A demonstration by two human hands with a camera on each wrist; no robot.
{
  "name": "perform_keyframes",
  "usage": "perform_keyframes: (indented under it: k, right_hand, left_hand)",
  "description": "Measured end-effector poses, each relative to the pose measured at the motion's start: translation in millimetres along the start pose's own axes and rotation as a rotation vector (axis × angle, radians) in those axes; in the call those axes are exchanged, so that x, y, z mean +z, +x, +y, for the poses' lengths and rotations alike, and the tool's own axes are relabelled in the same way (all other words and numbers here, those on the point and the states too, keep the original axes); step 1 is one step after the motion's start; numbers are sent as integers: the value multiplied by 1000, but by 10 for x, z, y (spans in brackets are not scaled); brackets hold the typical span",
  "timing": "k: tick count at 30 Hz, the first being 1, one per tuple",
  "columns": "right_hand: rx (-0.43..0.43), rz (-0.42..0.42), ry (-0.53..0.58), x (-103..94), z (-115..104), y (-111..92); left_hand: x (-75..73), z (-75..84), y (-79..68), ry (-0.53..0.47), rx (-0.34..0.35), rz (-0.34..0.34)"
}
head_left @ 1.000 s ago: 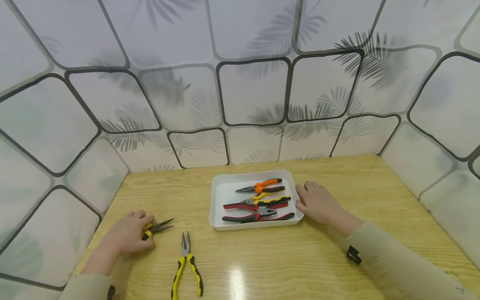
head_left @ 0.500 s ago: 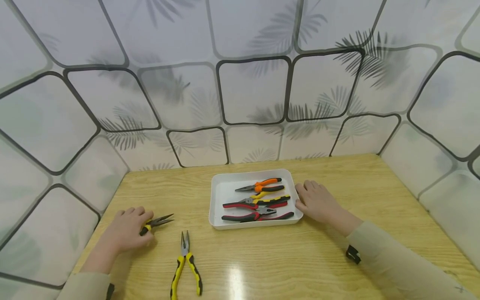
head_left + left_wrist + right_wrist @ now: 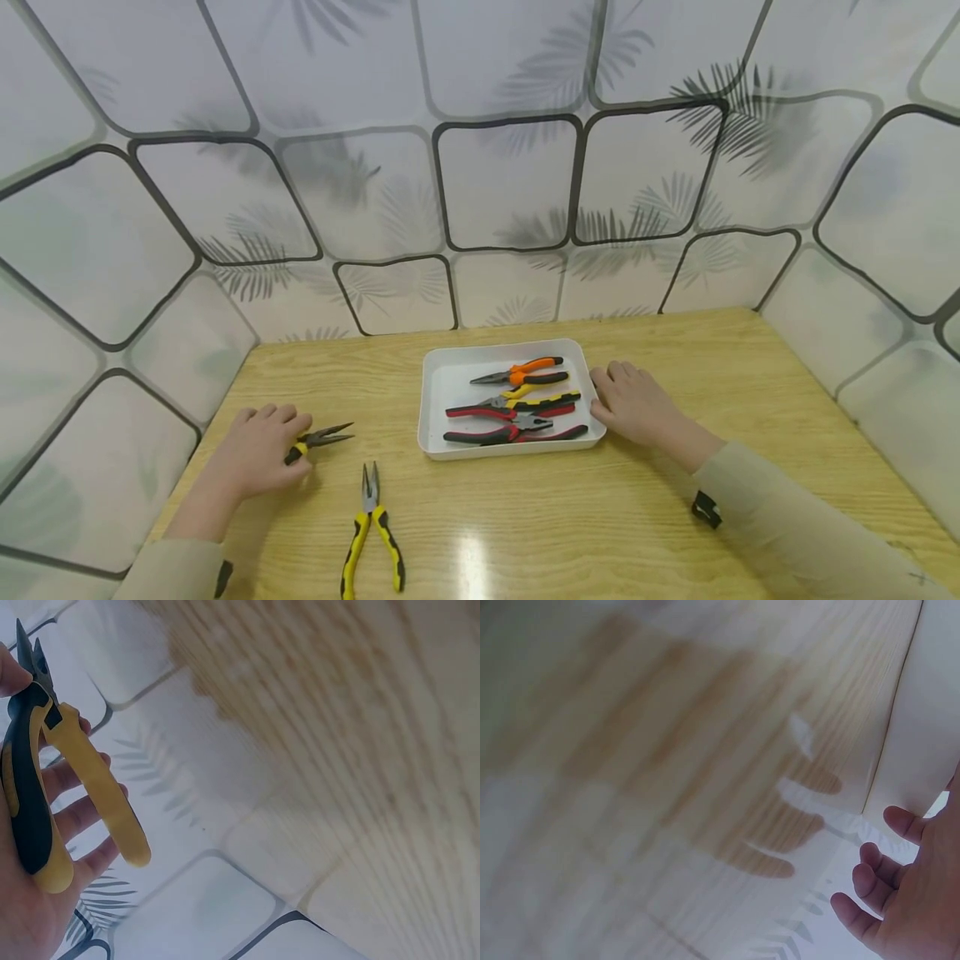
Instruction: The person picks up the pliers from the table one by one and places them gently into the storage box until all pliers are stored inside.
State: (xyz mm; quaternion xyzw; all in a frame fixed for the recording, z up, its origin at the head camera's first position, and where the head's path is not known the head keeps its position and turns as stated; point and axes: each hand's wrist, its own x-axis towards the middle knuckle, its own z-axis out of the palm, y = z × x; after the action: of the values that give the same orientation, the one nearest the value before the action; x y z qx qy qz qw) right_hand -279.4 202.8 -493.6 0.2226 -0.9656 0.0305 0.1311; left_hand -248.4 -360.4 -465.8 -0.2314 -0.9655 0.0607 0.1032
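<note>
On the left of the head view my left hand [image 3: 258,450] holds needle-nose pliers [image 3: 318,437] with yellow and black handles, tips pointing right. The left wrist view shows the fingers curled around the spread handles of these pliers [image 3: 94,780], thumb by the pivot. A second pair of yellow-black needle-nose pliers [image 3: 371,521] lies on the table to the right of that hand, handles apart, tips pointing away. My right hand [image 3: 637,404] rests at the right end of a white tray [image 3: 442,363], fingertips right at its wall. Loosely bent fingers [image 3: 874,889] show in the right wrist view, holding nothing.
Inside the tray lie orange-black pliers [image 3: 536,365], yellow-black pliers [image 3: 543,402] and red-black pliers [image 3: 495,437], some overlapping. A wooden table [image 3: 525,517] spreads under everything. Patterned walls [image 3: 502,183] enclose it at the back and both sides.
My left hand has shifted slightly away from me, and the held pliers' tips have moved a little up and right. The right hand, tray and loose pliers stay in place.
</note>
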Motion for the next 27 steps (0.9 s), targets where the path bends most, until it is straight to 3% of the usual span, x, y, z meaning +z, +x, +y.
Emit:
perform_keyframes:
  k: [20, 27]
  right_hand:
    - [-12, -10, 4, 0, 0, -9]
    - [-10, -18, 4, 8, 8, -7]
  left_hand:
    - [-155, 134, 127, 38, 31, 77]
    - [-235, 213, 195, 45, 34, 75]
